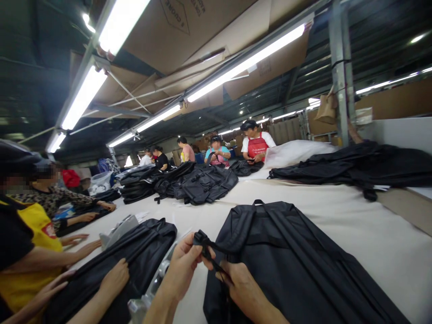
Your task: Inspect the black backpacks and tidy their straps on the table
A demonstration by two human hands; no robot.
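Note:
A black backpack [283,252] lies flat in front of me, its shoulder straps facing up and its top loop pointing away. My left hand [184,263] pinches the end of a black strap [202,238], which is folded or carries a dark buckle; the exact shape is hard to make out. Just to the right, my right hand [248,288] is closed on the lower part of this strap, above the pack's left side. Whether a small tool is also in its fingers is not visible. The strap is raised off the pack between both hands.
Left of me another black backpack [135,256] lies under a co-worker's hands [114,276]. A person in a yellow apron [37,225] stands there. Piles of black bags [205,182] lie farther up the pale table [337,202], more bags [351,166] at right. Several people work beyond.

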